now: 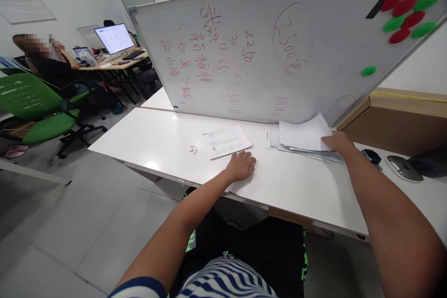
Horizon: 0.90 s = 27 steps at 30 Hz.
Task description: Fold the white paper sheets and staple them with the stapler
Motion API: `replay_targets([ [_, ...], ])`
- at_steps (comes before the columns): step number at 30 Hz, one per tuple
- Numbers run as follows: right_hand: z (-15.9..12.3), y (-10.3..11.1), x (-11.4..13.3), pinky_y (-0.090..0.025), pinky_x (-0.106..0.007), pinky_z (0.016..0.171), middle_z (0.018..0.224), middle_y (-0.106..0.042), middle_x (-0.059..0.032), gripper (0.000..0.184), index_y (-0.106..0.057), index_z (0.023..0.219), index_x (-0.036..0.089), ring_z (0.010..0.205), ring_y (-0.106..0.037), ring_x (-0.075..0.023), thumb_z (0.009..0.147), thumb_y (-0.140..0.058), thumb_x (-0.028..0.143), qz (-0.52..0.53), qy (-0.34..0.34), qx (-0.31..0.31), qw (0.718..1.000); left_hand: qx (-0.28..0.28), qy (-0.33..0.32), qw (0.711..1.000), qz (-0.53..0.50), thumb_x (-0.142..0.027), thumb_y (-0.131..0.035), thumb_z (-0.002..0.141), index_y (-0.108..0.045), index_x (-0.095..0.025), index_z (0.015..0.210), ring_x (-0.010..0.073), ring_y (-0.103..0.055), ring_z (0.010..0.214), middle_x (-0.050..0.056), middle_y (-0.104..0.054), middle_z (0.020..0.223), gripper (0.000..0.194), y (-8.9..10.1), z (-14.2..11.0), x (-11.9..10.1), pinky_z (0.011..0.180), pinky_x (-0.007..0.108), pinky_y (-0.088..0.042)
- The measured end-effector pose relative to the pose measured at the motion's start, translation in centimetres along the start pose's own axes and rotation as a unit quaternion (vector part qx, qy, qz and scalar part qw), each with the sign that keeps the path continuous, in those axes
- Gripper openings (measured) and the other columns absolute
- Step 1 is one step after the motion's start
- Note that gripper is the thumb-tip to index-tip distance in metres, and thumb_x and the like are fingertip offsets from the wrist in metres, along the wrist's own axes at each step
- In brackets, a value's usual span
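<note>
My left hand (241, 165) lies flat on the white table (157, 137), fingers loosely spread, its fingertips at the near edge of a printed sheet of paper (226, 140). To the right, my right hand (338, 143) grips the top white sheet (303, 134) of a stack of papers (303, 151); the sheet is lifted and curled up off the stack. A small white object (192, 149) lies left of the printed sheet.
A whiteboard (265, 46) with red writing and red and green magnets (407, 7) leans at the table's back edge. A cardboard box (401, 118), a mouse (403, 166) and a dark small device (370, 155) sit at right. A green chair (38, 111) and a seated person (52, 67) at left.
</note>
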State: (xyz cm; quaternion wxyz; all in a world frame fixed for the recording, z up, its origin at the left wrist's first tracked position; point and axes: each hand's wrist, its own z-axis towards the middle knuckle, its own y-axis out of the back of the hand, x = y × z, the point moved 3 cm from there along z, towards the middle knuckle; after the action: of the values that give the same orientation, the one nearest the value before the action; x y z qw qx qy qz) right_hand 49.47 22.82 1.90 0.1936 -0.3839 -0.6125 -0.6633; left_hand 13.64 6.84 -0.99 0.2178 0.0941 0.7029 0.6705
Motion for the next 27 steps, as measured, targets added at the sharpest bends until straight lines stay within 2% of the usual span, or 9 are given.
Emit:
replay_targets([
  [2,-0.2,-0.3,-0.1,-0.038,-0.052,0.089,0.101,-0.063,-0.0213,0.009,-0.063,0.075,0.017,0.110,-0.051,-0.0403,0.066,-0.062,0.021,-0.091,-0.040,-0.012,0.995,-0.003,-0.003,1.000,0.001,-0.036,-0.030,0.094,-0.048,-0.024,0.125,0.0291,-0.034,0.132,0.008,-0.040,0.144,0.038,0.0,0.0,0.0,0.104,0.051,-0.031],
  [4,-0.8,-0.8,0.2,-0.035,-0.056,0.091,0.110,-0.058,-0.0280,0.024,-0.065,0.091,0.010,0.114,-0.048,-0.0439,0.070,-0.059,0.019,-0.150,-0.076,-0.012,0.986,-0.003,-0.002,1.000,0.001,-0.036,-0.030,0.094,-0.048,-0.025,0.125,0.0289,-0.034,0.132,0.008,-0.040,0.143,0.037,0.1,0.0,0.0,0.103,0.050,-0.031],
  [7,-2.6,-1.5,1.3,-0.025,-0.061,0.097,0.130,-0.043,-0.0347,0.053,-0.049,0.126,0.001,0.127,-0.034,-0.0454,0.077,-0.052,0.019,-0.180,-0.053,-0.085,0.979,0.004,-0.001,1.000,0.001,-0.036,-0.030,0.094,-0.048,-0.024,0.125,0.0288,-0.034,0.132,0.008,-0.041,0.143,0.038,0.2,-0.1,0.0,0.103,0.050,-0.031],
  [10,-5.8,-2.4,2.2,-0.011,-0.060,0.105,0.151,-0.012,-0.0292,0.066,-0.030,0.142,0.005,0.139,-0.008,-0.0419,0.082,-0.048,0.025,-0.177,0.012,-0.235,0.956,0.004,-0.001,1.000,0.000,-0.036,-0.029,0.094,-0.048,-0.024,0.125,0.0291,-0.034,0.132,0.008,-0.040,0.143,0.038,0.2,-0.1,0.0,0.103,0.050,-0.031],
  [12,-8.8,-3.7,2.0,-0.010,-0.057,0.108,0.154,-0.005,-0.0235,0.067,-0.026,0.145,0.011,0.141,-0.002,-0.0393,0.085,-0.046,0.033,-0.148,0.041,-0.262,0.953,0.000,-0.002,1.000,-0.003,-0.036,-0.029,0.094,-0.049,-0.024,0.124,0.0292,-0.034,0.132,0.008,-0.040,0.143,0.038,0.2,-0.1,0.1,0.103,0.050,-0.030],
  [16,-15.3,-7.3,0.0,-0.010,-0.063,0.106,0.154,-0.008,-0.0195,0.069,-0.027,0.143,0.015,0.141,-0.002,-0.0403,0.083,-0.047,0.042,-0.151,0.054,-0.164,0.973,-0.004,-0.007,1.000,-0.007,-0.036,-0.029,0.094,-0.049,-0.024,0.124,0.0290,-0.034,0.131,0.008,-0.041,0.143,0.038,0.1,-0.1,0.1,0.103,0.050,-0.030],
  [19,-19.0,-9.0,-0.9,-0.009,-0.063,0.107,0.155,-0.006,-0.0177,0.067,-0.029,0.143,0.016,0.142,0.001,-0.0372,0.085,-0.041,0.048,-0.196,0.072,-0.093,0.974,-0.007,-0.006,1.000,-0.006,-0.035,-0.030,0.093,-0.050,-0.023,0.123,0.0292,-0.035,0.130,0.009,-0.042,0.141,0.037,0.2,0.1,0.1,0.103,0.050,-0.031],
  [22,-20.1,-9.4,-0.8,-0.009,-0.061,0.108,0.156,-0.004,-0.0180,0.070,-0.023,0.146,0.015,0.142,0.004,-0.0348,0.089,-0.031,0.054,-0.222,0.065,-0.074,0.970,-0.005,-0.002,1.000,-0.007,-0.035,-0.031,0.093,-0.050,-0.024,0.122,0.0282,-0.036,0.129,0.007,-0.043,0.140,0.037,0.3,0.2,0.1,0.103,0.048,-0.031],
  [27,-19.0,-10.2,-0.3,-0.004,-0.063,0.107,0.156,-0.009,-0.0165,0.071,-0.020,0.148,0.017,0.143,-0.001,-0.0331,0.091,-0.019,0.059,-0.285,0.051,0.005,0.957,-0.002,-0.004,1.000,-0.019,-0.037,-0.027,0.095,-0.050,-0.025,0.122,0.0273,-0.035,0.130,0.007,-0.043,0.140,0.038,0.3,0.2,0.1,0.103,0.048,-0.030],
])
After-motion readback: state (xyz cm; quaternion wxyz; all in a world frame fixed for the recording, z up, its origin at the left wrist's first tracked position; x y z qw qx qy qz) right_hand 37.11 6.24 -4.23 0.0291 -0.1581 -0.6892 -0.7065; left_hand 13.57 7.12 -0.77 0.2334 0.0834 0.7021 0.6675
